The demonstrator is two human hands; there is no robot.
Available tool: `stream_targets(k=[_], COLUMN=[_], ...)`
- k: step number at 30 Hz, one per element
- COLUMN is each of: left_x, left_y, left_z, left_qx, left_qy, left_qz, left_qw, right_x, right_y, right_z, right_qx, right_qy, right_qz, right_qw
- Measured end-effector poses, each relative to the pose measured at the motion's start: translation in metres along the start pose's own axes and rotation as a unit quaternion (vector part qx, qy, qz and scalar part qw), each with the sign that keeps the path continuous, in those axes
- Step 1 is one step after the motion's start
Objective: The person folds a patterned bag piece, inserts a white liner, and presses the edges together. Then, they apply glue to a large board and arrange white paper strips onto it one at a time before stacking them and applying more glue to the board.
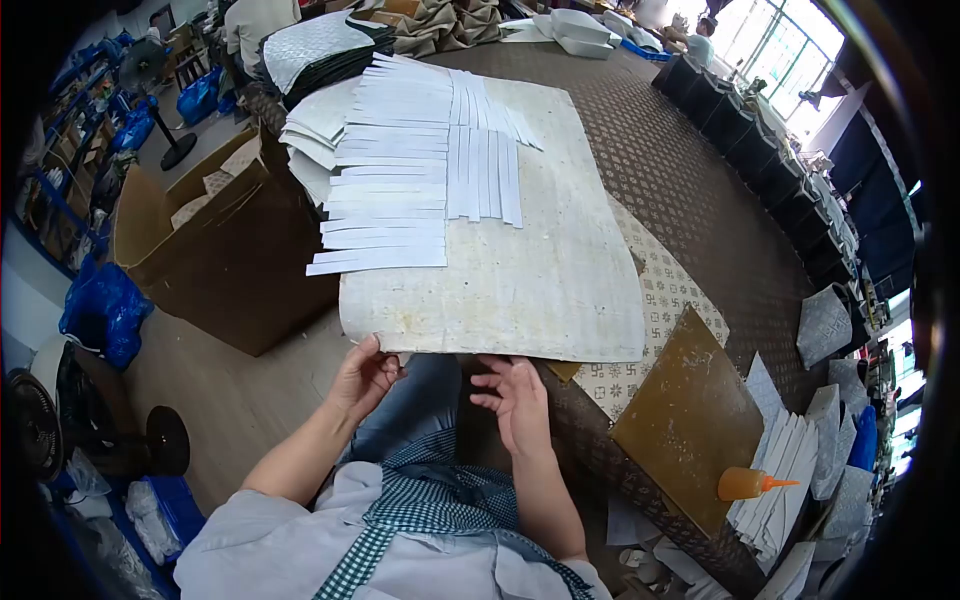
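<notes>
Head cam: we've got the board (pixel 545 270) fwd of both hands, long axis running away; L hand (pixel 364 381) pinches its near-L corner, closer to the white strips (pixel 400 184); R hand (pixel 518 408), fingers apart, at near edge, contact unclear.

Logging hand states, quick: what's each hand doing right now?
Left hand: closed, pinching the pale board at its near edge.
Right hand: open, fingers bent by that edge; contact cannot be told.
</notes>
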State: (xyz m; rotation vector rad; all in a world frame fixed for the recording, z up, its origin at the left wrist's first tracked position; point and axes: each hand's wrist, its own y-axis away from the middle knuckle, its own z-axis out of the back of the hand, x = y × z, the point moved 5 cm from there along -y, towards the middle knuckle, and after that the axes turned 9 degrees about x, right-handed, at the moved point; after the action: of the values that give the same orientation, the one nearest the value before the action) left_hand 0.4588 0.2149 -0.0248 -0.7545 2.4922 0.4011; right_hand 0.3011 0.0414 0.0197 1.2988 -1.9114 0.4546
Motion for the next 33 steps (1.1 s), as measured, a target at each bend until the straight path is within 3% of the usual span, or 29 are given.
stream_targets(k=[5,9,11,15,17,19,21,23,24,26,28,30,33], left_x=[0.03,0.071,0.08,0.084,0.084,0.086,0.091,0.094,0.096,0.099,0.1,0.101,0.102], left_y=[0.004,0.017,0.021,0.011,0.004,-0.005,-0.014,-0.021,-0.022,-0.026,-0.03,-0.033,-0.034], left_z=[-0.039,-0.085,-0.097,-0.074,-0.064,-0.06,-0.058,-0.064,-0.067,-0.073,-0.08,-0.081,-0.093], left_qx=[0.085,0.326,0.369,0.234,0.185,0.153,0.148,0.138,0.13,0.116,0.12,0.12,0.127], left_qy=[0.024,-0.022,-0.094,-0.185,-0.166,-0.198,-0.209,-0.217,-0.204,-0.178,-0.169,-0.159,-0.184], left_qz=[0.063,0.168,0.231,0.264,0.267,0.259,0.247,0.233,0.223,0.196,0.169,0.15,0.152], left_qw=[0.994,0.93,0.896,0.917,0.931,0.933,0.935,0.938,0.944,0.957,0.963,0.968,0.963], right_x=[0.041,0.105,0.142,0.194,0.206,0.213,0.213,0.195,0.18,0.145,0.105,0.075,0.059], right_y=[-0.016,0.009,0.03,0.09,0.126,0.173,0.191,0.2,0.195,0.181,0.158,0.142,0.117], right_z=[0.002,0.042,0.088,0.165,0.195,0.207,0.151,0.133,0.11,0.065,0.024,0.014,0.023], right_qx=[-0.13,-0.207,-0.223,-0.242,-0.301,-0.465,-0.516,-0.451,-0.416,-0.284,-0.159,-0.111,-0.139], right_qy=[0.063,0.079,0.085,0.103,0.253,0.459,0.54,0.524,0.563,0.717,0.779,0.835,0.857], right_qz=[0.118,0.222,0.252,0.201,0.211,0.207,0.256,0.255,0.259,0.196,0.187,0.129,0.154], right_qw=[0.982,0.949,0.938,0.943,0.895,0.728,0.614,0.676,0.665,0.606,0.578,0.524,0.471])
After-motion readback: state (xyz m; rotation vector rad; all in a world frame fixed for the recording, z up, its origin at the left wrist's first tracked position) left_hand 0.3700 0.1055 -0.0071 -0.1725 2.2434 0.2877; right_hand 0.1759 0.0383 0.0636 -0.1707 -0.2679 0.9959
